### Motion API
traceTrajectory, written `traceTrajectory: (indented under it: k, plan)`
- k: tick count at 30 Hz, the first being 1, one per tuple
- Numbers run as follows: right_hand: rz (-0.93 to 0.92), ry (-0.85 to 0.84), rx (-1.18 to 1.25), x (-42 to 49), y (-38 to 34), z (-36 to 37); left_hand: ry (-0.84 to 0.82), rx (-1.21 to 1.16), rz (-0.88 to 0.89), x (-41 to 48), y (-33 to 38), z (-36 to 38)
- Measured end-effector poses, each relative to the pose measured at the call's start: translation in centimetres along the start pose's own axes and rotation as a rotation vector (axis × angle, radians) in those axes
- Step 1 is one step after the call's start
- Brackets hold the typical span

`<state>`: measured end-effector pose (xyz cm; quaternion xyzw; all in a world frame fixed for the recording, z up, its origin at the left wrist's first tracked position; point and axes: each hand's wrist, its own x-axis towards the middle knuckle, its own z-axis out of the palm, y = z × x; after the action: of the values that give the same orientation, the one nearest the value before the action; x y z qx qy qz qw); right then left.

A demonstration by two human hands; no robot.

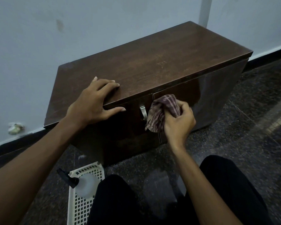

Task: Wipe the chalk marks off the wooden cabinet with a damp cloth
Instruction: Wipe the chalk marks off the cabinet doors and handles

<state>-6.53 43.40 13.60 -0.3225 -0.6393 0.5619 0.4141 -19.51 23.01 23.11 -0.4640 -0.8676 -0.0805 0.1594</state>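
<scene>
A low dark wooden cabinet (pixel 152 62) stands against the wall, with two front doors and a metal handle (pixel 142 112) on the left door. My left hand (pixel 94 101) lies flat on the front left edge of the top, fingers spread, thumb over the edge. A bunched striped brown cloth (pixel 162 111) is gripped in my right hand (pixel 179 122) and pressed against the upper left part of the right door, just right of the handle. Faint pale scratchy marks (pixel 161 63) show on the top towards the right. The door fronts are dark and glossy.
A white plastic lattice basket (pixel 81 207) lies on the speckled floor at the lower left, holding a translucent spray bottle (pixel 86 184) with a black trigger. My knees in dark trousers (pixel 230 184) are near the cabinet front. A pale wall (pixel 71 30) rises behind.
</scene>
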Motion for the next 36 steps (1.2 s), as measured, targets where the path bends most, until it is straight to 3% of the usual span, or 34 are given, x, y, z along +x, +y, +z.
traceTrajectory:
  k: [3,6,11,16,25,31,36]
  plan:
    - [-0.364,-0.011,-0.207,0.2,0.2,0.3,0.004,-0.002,0.002,-0.1,0.0,0.1]
    - [-0.509,-0.036,-0.277,0.0,1.3,0.4,0.010,-0.005,0.002,-0.1,-0.1,0.2]
    - [-0.480,-0.033,-0.271,-1.1,4.1,-0.3,0.013,-0.013,-0.007,-0.1,0.0,0.1]
    - [-0.178,-0.127,-0.372,-1.8,6.5,-1.5,-0.007,-0.009,-0.023,-0.1,0.1,-0.2]
    - [-0.501,-0.263,-0.059,-4.7,1.6,1.9,-0.002,-0.010,-0.025,-0.1,0.0,-0.1]
    - [-0.596,-0.203,-0.152,-3.9,0.1,3.9,-0.009,-0.013,-0.030,-0.1,0.3,-0.2]
    - [-0.659,-0.279,-0.347,-5.0,1.1,2.6,-0.005,-0.015,-0.039,-0.2,0.4,-0.4]
